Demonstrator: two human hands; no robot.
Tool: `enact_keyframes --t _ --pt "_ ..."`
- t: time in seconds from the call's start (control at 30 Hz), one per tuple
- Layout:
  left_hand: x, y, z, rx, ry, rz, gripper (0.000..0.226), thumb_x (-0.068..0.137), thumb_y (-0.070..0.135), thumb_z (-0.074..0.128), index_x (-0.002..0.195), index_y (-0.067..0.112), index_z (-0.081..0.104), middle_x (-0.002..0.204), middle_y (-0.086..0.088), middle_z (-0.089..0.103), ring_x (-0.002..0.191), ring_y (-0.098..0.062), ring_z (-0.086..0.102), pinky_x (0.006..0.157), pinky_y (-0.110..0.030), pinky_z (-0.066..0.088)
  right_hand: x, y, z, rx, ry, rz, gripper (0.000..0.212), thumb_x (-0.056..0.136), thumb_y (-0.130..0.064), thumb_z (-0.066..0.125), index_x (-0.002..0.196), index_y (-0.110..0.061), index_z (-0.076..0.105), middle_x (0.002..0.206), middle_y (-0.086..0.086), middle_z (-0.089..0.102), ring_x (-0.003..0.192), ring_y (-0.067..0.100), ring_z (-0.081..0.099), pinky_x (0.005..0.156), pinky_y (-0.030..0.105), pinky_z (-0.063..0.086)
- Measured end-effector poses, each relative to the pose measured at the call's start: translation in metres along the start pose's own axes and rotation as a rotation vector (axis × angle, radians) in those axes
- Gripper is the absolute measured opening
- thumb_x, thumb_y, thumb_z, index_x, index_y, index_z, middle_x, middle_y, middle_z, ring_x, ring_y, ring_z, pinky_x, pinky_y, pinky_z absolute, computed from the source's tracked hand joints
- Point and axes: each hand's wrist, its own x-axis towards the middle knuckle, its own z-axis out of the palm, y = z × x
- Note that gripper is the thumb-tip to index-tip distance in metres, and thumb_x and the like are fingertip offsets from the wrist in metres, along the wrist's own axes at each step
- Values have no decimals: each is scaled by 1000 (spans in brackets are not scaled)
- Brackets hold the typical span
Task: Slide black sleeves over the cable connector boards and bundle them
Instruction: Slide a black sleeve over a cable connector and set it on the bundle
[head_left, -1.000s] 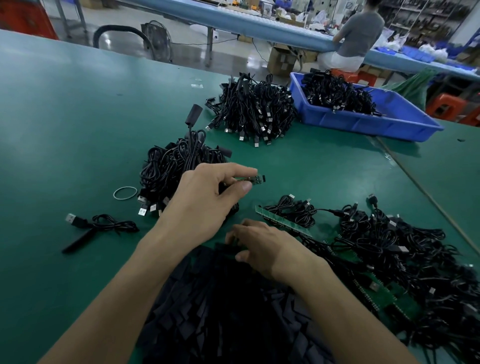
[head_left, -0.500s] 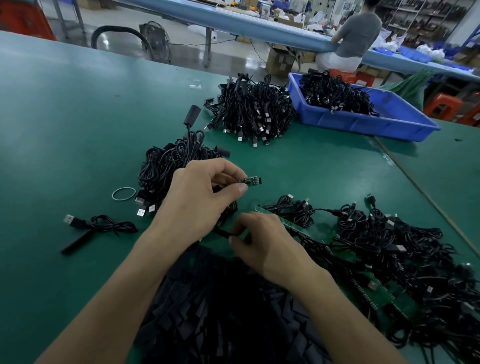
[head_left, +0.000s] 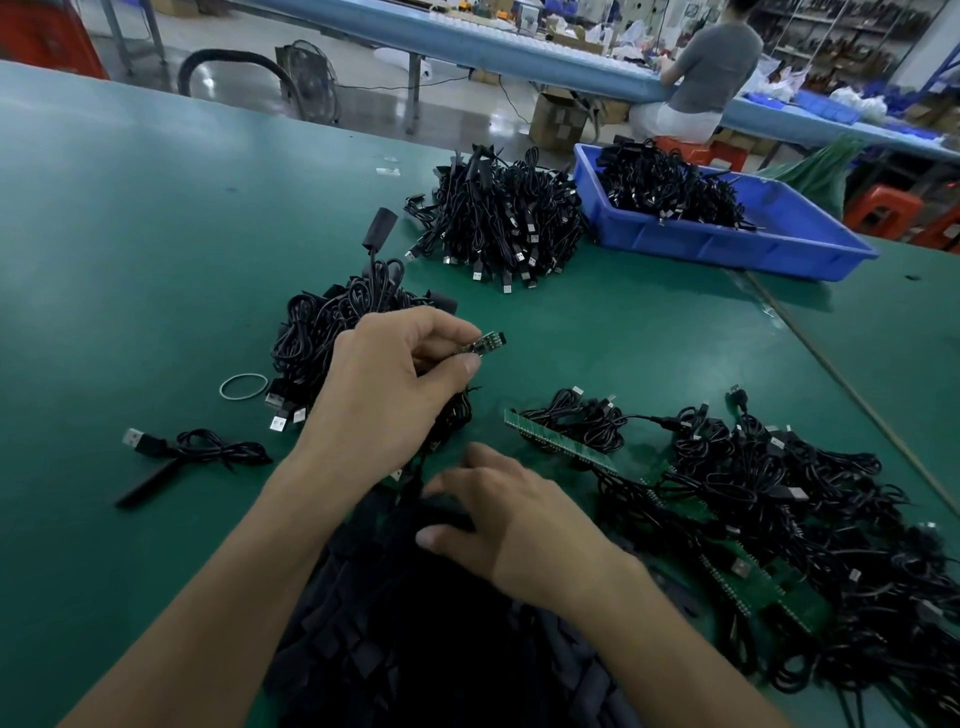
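Observation:
My left hand (head_left: 395, 384) pinches a small green connector board (head_left: 483, 343) between thumb and forefinger, its cable trailing down under the palm. Below it, my right hand (head_left: 509, 514) reaches into the heap of black sleeves (head_left: 415, 623) at the near edge and its fingers pinch one sleeve (head_left: 447, 512). A pile of sleeved cables (head_left: 337, 332) lies behind my left hand. To the right spreads a tangle of unsleeved cables with green boards (head_left: 753, 499).
A rubber band (head_left: 243, 387) and a single sleeved cable (head_left: 192, 452) lie to the left on the green table (head_left: 130, 234). A bundled cable heap (head_left: 504, 218) and a blue bin (head_left: 727, 244) of cables stand farther back. A person sits at a distant bench.
My right hand has drawn back from beside the left hand toward the sleeve heap and taken hold of a sleeve. The left hand keeps the board almost still.

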Motion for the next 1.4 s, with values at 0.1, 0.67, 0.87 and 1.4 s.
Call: enact_keyframes --t 0.1,0.67,0.87,1.4 --pt "0 2 -2 9 -5 15 23 88 17 76 87 39 70 73 18 71 73 0 68 64 -9 49 11 -13 6 -57 -30 39 44 98 -50 53 133 -22 54 117 0 44 112 27 51 75 36 38" --pt "1 0 -7 156 57 97 13 93 20 71 99 31 75 83 22 68 85 13 61 74 1 42 22 -12 11 527 127 96 16 84 -23 77 79 -27 63 87 -4 68 79 9 63 69 20 53" --pt "0 -1 -7 96 33 89 16 92 27 72 90 43 74 81 20 71 83 6 66 71 -5 47 11 -3 0 579 140 36 18 88 -26 72 77 -33 60 82 -9 65 67 6 60 58 20 48" --pt "1 -7 -2 140 -99 73 17 97 29 65 109 34 76 73 21 69 77 7 64 72 -17 51 -9 22 -29 809 536 71 27 99 -12 58 101 -37 69 87 -11 75 79 6 71 66 17 51"
